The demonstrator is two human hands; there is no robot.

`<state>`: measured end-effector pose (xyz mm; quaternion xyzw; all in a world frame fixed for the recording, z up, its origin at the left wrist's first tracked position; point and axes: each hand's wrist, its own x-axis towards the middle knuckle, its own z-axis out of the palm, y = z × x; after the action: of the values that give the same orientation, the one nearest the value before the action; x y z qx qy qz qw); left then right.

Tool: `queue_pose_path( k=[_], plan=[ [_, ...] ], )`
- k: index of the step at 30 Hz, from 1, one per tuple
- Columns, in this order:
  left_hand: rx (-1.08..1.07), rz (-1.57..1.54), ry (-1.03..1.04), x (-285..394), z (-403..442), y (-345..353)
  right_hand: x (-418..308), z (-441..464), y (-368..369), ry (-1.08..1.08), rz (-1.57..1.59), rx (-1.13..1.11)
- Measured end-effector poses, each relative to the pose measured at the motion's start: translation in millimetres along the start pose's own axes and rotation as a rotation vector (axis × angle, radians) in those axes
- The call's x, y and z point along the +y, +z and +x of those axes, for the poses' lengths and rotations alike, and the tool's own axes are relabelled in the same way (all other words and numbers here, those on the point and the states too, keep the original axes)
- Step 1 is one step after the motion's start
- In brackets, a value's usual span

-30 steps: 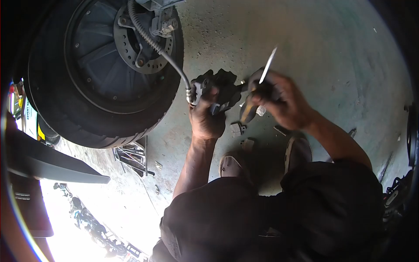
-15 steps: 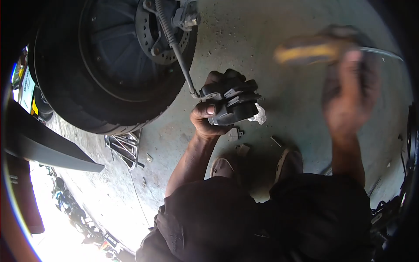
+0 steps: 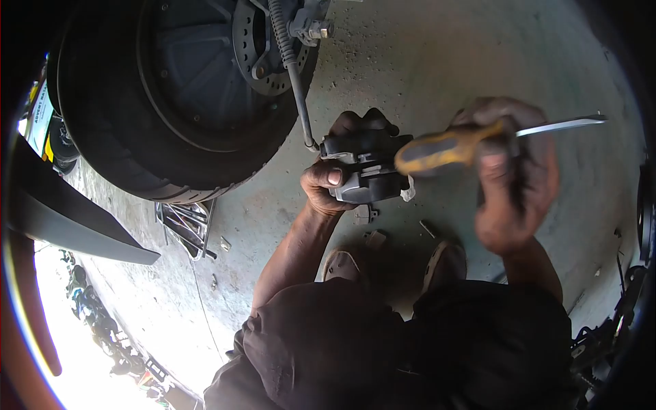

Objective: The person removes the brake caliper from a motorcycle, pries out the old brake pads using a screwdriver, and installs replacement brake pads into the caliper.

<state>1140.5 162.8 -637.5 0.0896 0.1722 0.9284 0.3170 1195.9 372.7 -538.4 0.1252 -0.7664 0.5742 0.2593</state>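
Observation:
My left hand (image 3: pixel 326 179) is closed around a black brake caliper (image 3: pixel 369 164), its thumb pressed on the near side. A brake hose (image 3: pixel 301 102) runs from the caliper up beside the wheel. In my right hand (image 3: pixel 512 188) is a screwdriver (image 3: pixel 437 152) with a yellow and black handle. The handle end points left at the caliper's right side, and the metal blade sticks out to the right. Motion blurs the right hand; whether the handle touches the caliper I cannot tell. Below the caliper, a flat brake pad (image 3: pixel 363 215) lies on the floor.
A large tyre (image 3: pixel 205 181) with a drilled brake disc (image 3: pixel 244 51) stands at upper left. A tray of tools (image 3: pixel 184 229) sits below it. Crumpled white material (image 3: pixel 408 191) shows beside the caliper. My shoes (image 3: pixel 444 263) are on the floor (image 3: pixel 383 61); a dark panel (image 3: pixel 82 236) juts in at left.
My right hand has swung down and left with the screwdriver, bringing its handle to the caliper. The left hand keeps its hold, with the caliper turned slightly. The view has shifted a little.

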Motion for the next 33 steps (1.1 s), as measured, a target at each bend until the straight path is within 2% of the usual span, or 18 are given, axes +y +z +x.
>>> queue_pose_path(
  k=[3,4,7,8,11,13,15,16,19,21,23,24,27,28,31,33],
  plan=[
    [-0.061,-0.03,0.001,0,-1,-8,2,0,-8,0.035,0.09,0.102],
    [-0.01,-0.004,0.01,2,-1,1,0,-3,-6,0.046,-0.054,0.132],
    [-0.066,-0.067,0.045,-3,3,2,-11,-3,5,-0.016,-0.233,-0.116],
    [-0.065,-0.056,0.046,-3,3,-1,-8,0,3,-0.012,-0.131,-0.054],
    [-0.089,-0.056,0.022,0,1,-7,-13,-7,-16,0.218,-0.307,0.119],
    [-0.046,-0.001,0.028,2,0,-8,-8,-3,-14,0.105,0.047,0.13],
    [-0.096,-0.043,0.08,-3,4,-10,-11,-1,-8,0.042,0.219,0.135],
    [-0.102,-0.043,0.082,-3,6,-8,-19,-2,4,0.043,0.052,-0.002],
    [-0.084,-0.04,0.049,-1,2,-11,-11,5,-3,-0.03,0.069,-0.032],
    [-0.031,-0.031,0.036,2,0,-4,-26,20,-10,0.087,0.346,0.392],
    [-0.046,-0.056,0.038,1,2,3,-22,0,2,0.198,0.256,0.061],
    [-0.057,-0.084,0.036,0,4,4,-22,-4,13,0.104,0.108,-0.039],
    [-0.077,-0.079,0.059,0,2,-9,-18,8,2,-0.112,0.09,-0.012],
    [-0.064,-0.056,0.037,4,-1,-11,-30,17,-5,0.019,0.19,0.207],
    [-0.042,0.024,0.075,8,1,-5,-21,9,-4,-0.148,-0.399,0.35],
    [-0.131,0.015,0.091,5,8,-6,-20,0,8,-0.028,-0.211,-0.05]
  ],
)
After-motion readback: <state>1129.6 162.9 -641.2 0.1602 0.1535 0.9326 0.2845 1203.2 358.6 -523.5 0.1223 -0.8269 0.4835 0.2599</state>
